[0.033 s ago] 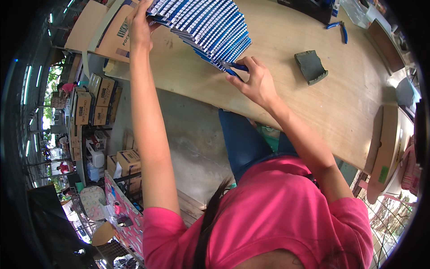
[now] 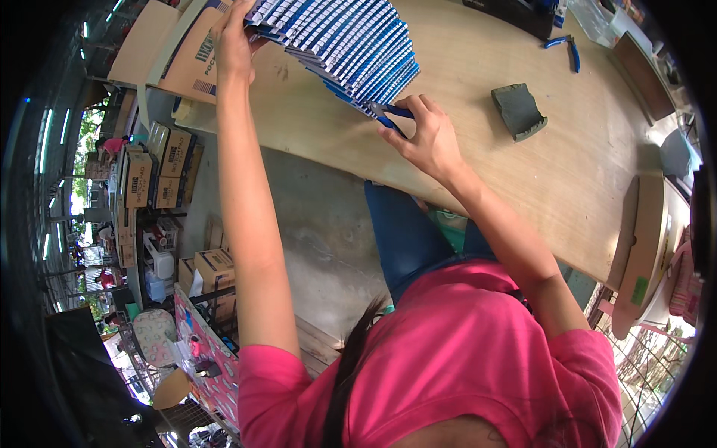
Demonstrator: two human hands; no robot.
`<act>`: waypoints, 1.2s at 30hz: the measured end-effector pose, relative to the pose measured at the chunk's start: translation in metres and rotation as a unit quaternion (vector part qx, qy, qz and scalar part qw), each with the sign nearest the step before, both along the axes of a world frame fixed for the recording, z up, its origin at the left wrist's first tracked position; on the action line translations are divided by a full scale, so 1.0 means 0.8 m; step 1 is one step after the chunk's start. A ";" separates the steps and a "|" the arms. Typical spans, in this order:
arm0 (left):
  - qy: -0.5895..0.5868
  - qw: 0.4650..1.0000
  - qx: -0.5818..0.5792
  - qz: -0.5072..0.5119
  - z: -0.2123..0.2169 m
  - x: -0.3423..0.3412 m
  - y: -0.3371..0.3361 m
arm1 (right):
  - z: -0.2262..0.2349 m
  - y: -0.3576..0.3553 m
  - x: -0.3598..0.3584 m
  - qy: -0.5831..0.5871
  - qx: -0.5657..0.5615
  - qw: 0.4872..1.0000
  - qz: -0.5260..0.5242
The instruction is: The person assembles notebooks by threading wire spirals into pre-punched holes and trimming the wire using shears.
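Blue-and-white booklets (image 2: 343, 46) lie fanned in an overlapping row on the wooden table (image 2: 478, 142), running from its far left corner toward the near edge, and both hands are at that row. The right hand (image 2: 427, 137) sits at the near end of the fan, fingers curled and pinched on the lowest booklet's blue corner, thumb on top. The left hand (image 2: 233, 39) reaches to the far end with the arm stretched out, palm and fingers pressed flat against the side of the row, closed on nothing that I can see. To do this well, the left hand should likely keep steady sideways pressure so the fan does not slide, while the right hand lifts or draws only one booklet by its corner, low and flat to the table, so the neighbours are not dragged along. A cardboard box (image 2: 187, 56) lies just beside the left hand at the table's left edge. A dark grey block (image 2: 518, 110) rests well apart from the row toward the right, and blue-handled pliers (image 2: 566, 49) lie near the far edge. The top of the fan is cut off by the picture's rim, so its full length is unknown; the left fingertips are partly hidden behind the booklets, and how many booklets the right hand pinches is hard to make out.
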State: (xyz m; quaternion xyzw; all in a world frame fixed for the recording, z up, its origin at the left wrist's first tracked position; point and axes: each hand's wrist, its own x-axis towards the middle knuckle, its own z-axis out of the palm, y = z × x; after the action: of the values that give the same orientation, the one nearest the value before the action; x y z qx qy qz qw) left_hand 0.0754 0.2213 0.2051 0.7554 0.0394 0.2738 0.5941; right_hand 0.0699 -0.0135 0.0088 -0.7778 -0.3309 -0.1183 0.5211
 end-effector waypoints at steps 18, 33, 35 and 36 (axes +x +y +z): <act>0.014 1.000 0.010 0.011 -0.002 -0.001 0.009 | -0.019 0.000 -0.005 0.004 -0.062 0.998 0.006; 0.046 0.998 0.022 0.036 -0.002 -0.008 0.016 | -0.021 0.001 0.000 0.045 -0.084 0.995 0.017; 0.045 0.998 0.020 0.037 -0.003 -0.006 0.013 | -0.025 -0.004 -0.007 0.005 -0.081 0.997 -0.008; 0.044 0.998 0.023 0.040 -0.002 -0.007 0.012 | -0.026 -0.003 -0.009 0.006 -0.082 0.997 -0.007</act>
State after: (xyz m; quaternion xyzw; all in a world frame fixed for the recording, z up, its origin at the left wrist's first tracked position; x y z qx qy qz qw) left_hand 0.0702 0.2312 0.2032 0.7778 0.0897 0.2650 0.5629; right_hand 0.0627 -0.0162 -0.0120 -0.8208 -0.3307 -0.0897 0.4570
